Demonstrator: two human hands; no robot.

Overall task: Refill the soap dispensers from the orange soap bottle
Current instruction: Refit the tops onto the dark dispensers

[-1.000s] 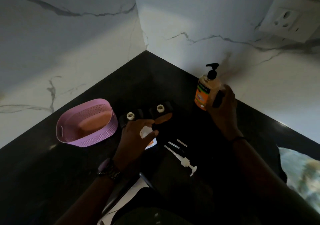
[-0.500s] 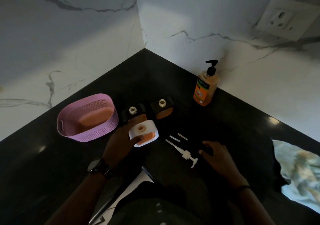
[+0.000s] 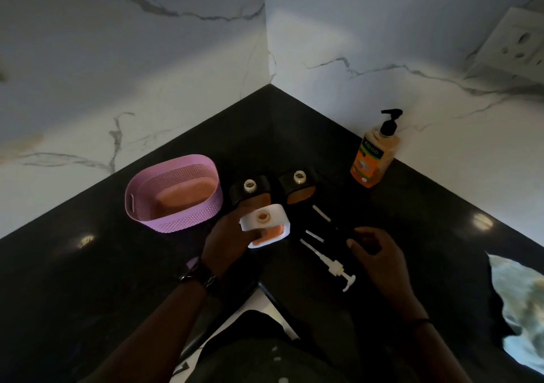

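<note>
Three open dispensers, bottle by the wall

The orange soap bottle (image 3: 371,159) stands upright with its black pump on, against the right wall. Two black dispensers (image 3: 250,192) (image 3: 299,186) stand uncapped side by side; the white dispenser (image 3: 265,226), uncapped, sits just before them

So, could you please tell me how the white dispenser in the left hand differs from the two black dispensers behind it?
The white dispenser has a white casing; the black dispensers are dark. The white dispenser is gripped by the left hand, while the black dispensers stand untouched on the counter. All three show orange contents and have open necks, no pumps fitted.
</note>
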